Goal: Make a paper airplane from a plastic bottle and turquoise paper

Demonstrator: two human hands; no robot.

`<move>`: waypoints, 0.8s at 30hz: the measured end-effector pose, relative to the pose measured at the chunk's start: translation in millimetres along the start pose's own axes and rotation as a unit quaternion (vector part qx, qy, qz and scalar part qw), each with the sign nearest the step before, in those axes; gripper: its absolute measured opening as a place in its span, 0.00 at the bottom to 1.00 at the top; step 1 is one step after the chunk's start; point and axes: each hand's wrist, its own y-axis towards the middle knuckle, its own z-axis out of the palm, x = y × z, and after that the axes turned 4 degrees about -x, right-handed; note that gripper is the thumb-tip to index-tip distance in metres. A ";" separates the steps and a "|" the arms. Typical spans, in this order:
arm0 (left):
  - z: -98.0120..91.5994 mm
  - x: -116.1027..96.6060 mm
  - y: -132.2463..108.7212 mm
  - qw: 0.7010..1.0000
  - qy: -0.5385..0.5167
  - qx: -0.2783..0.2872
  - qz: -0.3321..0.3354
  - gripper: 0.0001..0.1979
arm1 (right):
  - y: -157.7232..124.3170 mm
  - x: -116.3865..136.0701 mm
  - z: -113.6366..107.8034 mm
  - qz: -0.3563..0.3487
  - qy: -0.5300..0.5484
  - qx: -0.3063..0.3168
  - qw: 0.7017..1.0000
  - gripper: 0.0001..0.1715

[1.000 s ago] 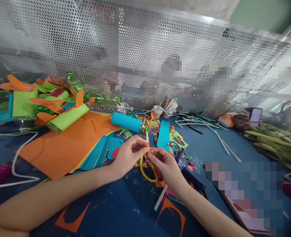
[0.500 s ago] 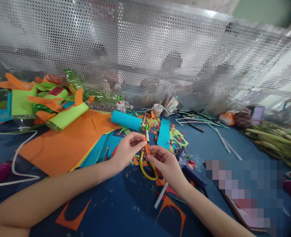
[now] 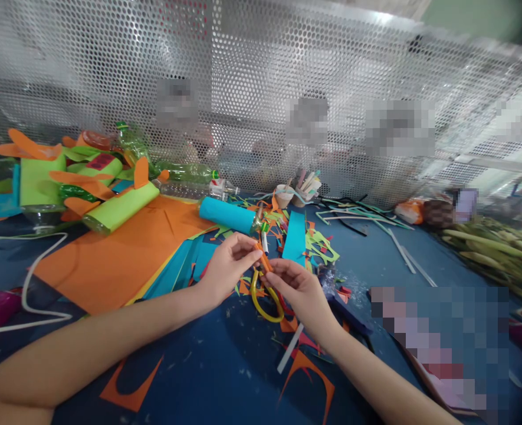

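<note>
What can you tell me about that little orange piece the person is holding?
The orange piece is small, narrow and plain, and looks like paper, perhaps folded or rolled; it is too small to tell which. It slants, its upper end leaning left in the picture. The left hand pinches that end and the right hand the lower one, so the fingertips hide both ends. In view it lies just above a yellow loop; whether they touch is unclear.
</note>
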 end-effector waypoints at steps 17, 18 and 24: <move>1.5 -0.3 -2.2 0.999 -0.003 -0.031 -0.009 0.09 | 2.0 2.3 0.6 0.015 0.021 0.012 1.000 0.16; 1.4 -0.4 -1.7 0.999 0.000 -0.033 -0.010 0.09 | 1.9 2.5 0.4 0.013 0.015 0.011 1.000 0.16; -3.2 1.6 6.2 0.995 -0.016 -0.094 -0.003 0.11 | -2.2 11.1 -2.6 -0.039 -0.036 -0.045 0.998 0.16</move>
